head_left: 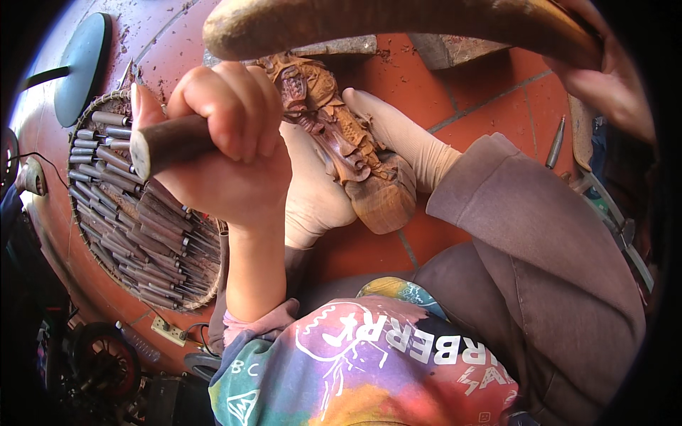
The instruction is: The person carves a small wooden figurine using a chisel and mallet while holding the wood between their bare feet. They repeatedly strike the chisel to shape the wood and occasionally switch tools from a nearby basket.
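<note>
A dark, round wooden handle (pixel 174 145), like those of the carving chisels in the basket, is gripped in my left hand (pixel 227 135); its blade end is hidden behind my fingers. My right hand (pixel 604 78), at the upper right, is wrapped round one end of a long, thick wooden mallet (pixel 398 27). The mallet lies across the top of the view, above my left fist. Below it, a carved wooden figure (pixel 330 121) with fine relief and a plain block base (pixel 383 206) is held between my two socked feet (pixel 408 135). My left fist partly covers the figure's upper end.
A round woven basket (pixel 73 167) full of carving chisels (pixel 135 241) stands at the left. Wooden blocks (pixel 458 51) lie beyond the figure on red floor tiles (pixel 497 106). A slim metal tool (pixel 556 142) is at the right. A power strip (pixel 169 330) sits at lower left.
</note>
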`<state>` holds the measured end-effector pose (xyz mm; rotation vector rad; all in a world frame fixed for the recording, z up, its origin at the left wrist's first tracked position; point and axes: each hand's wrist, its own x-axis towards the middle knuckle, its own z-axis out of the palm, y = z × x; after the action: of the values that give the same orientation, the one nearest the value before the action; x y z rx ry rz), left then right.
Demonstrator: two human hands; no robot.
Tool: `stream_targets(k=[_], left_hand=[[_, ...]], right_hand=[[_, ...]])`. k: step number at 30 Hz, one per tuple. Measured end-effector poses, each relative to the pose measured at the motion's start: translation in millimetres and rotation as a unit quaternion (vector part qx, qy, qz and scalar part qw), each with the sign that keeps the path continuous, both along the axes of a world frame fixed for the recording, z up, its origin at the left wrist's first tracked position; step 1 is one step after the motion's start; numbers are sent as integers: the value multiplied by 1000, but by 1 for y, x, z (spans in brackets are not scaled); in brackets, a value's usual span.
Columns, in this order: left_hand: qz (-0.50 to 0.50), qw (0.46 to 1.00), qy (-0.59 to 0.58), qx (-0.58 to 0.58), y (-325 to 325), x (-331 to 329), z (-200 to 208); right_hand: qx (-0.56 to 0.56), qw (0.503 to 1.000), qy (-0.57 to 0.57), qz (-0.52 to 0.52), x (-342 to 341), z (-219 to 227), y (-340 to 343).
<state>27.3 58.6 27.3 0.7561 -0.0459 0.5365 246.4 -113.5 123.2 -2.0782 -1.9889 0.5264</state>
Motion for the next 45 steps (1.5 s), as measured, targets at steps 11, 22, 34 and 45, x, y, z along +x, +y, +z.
stream_targets(k=[11,22,34,45], left_hand=[[32,999,9,14,-14,3,2],[90,975,153,-136,-15,15,-3],[145,979,89,-109,-1,-14,33],[25,850,-123,512,-62,-27,12]], right_hand=[[4,999,-28,38,-10,23,-1],[102,976,-141,130,-18,85,5],[97,986,-99,94,-16,77,6],[-8,990,-71,124,-31,69,-77]])
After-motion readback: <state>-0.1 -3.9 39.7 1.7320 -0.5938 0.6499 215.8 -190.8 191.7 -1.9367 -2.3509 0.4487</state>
